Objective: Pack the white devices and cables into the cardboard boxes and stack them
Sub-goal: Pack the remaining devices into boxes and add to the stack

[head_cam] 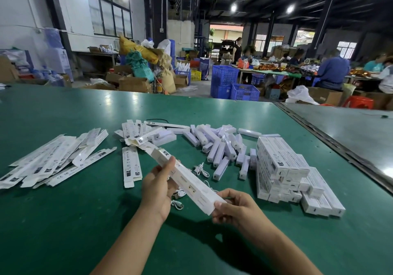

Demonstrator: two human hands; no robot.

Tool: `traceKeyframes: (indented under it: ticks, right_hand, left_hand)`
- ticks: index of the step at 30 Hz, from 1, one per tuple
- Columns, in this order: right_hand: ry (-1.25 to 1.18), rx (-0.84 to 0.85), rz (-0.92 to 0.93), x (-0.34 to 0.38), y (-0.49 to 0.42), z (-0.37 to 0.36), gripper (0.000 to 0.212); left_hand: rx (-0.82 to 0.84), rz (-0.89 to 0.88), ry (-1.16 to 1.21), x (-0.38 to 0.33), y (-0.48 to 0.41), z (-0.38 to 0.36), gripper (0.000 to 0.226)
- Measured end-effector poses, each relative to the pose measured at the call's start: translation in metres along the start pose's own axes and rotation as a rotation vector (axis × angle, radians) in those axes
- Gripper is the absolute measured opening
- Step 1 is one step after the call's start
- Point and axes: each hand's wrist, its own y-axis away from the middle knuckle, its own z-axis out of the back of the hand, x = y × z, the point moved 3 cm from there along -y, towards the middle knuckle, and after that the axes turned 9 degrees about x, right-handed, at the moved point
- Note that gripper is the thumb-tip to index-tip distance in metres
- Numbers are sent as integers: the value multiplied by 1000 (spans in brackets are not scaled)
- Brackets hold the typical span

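Note:
A long white cardboard box [191, 182] is held above the green table [63, 221] between both hands. My left hand [158, 186] grips its middle from the left, and my right hand [236, 207] pinches its near end. Loose white devices [221, 147] lie in a heap behind the box. Small white cables [200, 169] lie on the table under and beside it. Flat unfolded boxes [55, 162] are spread at the left, with more [138, 132] at the centre back. Packed boxes sit in a stack [287, 172] at the right.
A metal-edged seam [331, 145] runs diagonally along the table's right side, next to a grey table [350, 130]. Blue crates [231, 85], cardboard cartons and sacks stand on the floor beyond the far edge. Several people sit working at tables in the right background.

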Motion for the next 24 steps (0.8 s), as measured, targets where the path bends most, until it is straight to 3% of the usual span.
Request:
traceKeyframes:
  ticks: [2, 7, 11, 18, 24]
  right_hand:
    - [105, -20, -7, 0, 1, 0, 15]
    - [665, -118, 137, 2, 2, -5, 22]
    - [618, -106, 205, 3, 1, -10, 40]
    - [632, -211, 176, 1, -1, -1, 30]
    - [504, -225, 220, -2, -4, -3, 15]
  left_hand:
    - [-16, -1, -27, 0, -2, 4, 5]
    - [-85, -56, -67, 0, -5, 11, 7]
    - [-79, -82, -136, 4, -3, 8, 5]
    - [126, 11, -313, 14, 8, -8, 31]
    - [62, -74, -361, 18, 10, -9, 25]
